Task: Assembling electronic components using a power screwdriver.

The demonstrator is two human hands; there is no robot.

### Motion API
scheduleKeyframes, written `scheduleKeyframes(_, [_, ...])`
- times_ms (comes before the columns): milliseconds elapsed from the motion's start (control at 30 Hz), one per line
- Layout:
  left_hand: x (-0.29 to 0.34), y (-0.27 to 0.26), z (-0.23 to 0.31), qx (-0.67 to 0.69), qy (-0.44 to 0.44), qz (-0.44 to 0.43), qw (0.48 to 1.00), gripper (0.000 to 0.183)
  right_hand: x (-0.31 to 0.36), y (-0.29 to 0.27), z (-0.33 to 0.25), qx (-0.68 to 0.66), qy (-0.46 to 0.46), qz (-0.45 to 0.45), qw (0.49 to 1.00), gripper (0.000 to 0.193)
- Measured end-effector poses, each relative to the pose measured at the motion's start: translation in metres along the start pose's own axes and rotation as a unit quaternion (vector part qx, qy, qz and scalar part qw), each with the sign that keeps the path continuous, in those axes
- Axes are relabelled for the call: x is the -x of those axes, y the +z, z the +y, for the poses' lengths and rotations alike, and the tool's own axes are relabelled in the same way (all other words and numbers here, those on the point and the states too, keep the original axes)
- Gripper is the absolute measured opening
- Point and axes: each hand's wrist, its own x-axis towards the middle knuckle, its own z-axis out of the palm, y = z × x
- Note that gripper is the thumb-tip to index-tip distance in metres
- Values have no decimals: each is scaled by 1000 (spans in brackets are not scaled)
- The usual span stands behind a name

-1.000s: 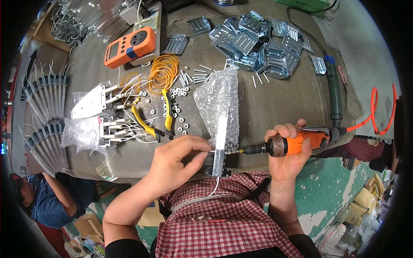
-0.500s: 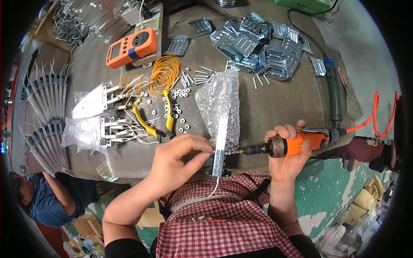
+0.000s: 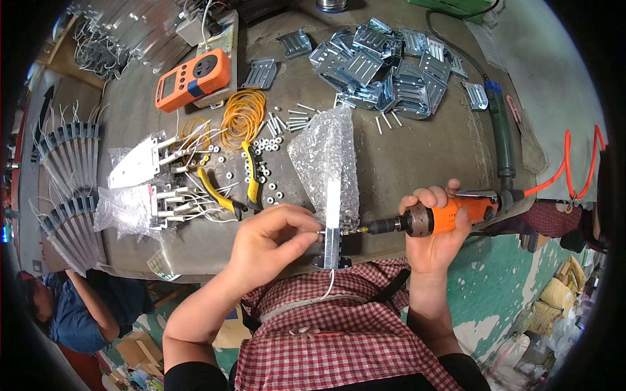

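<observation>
My right hand [image 3: 435, 240] grips an orange air screwdriver [image 3: 450, 216] lying level. Its bit meets the right side of a silver metal bracket [image 3: 332, 246] at the table's front edge. At the bracket's left side, my left hand [image 3: 277, 242] pinches the end of a small metal fastener [image 3: 320, 232]; its exact kind is hard to make out. A white strip [image 3: 334, 201] runs away from the bracket over a sheet of bubble wrap [image 3: 326, 159]. A white cable [image 3: 329, 285] hangs from the bracket's near end.
Beyond lie loose screws [image 3: 298, 119], white nuts or spacers [image 3: 266, 144], yellow-handled pliers [image 3: 250, 173] and stacked metal brackets [image 3: 365, 65]. An orange meter [image 3: 193, 79] stands back left. A green power tool [image 3: 501, 137] lies right. A red air hose [image 3: 554, 177] trails right. Another person [image 3: 85, 309] is at lower left.
The view has shifted slightly, so the table's things appear a little to the left. Both hands keep their grips, and the screwdriver stays against the bracket.
</observation>
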Motion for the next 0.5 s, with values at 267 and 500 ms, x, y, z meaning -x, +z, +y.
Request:
scheduleKeyframes(267, [5,14,0,-130,67,36,989,14,1,-3,-3,-5,-15,11,1000,39])
scheduleKeyframes(500, [3,16,-4,-227,166,78,957,15,6,-7,2,9,-21,44,999,36])
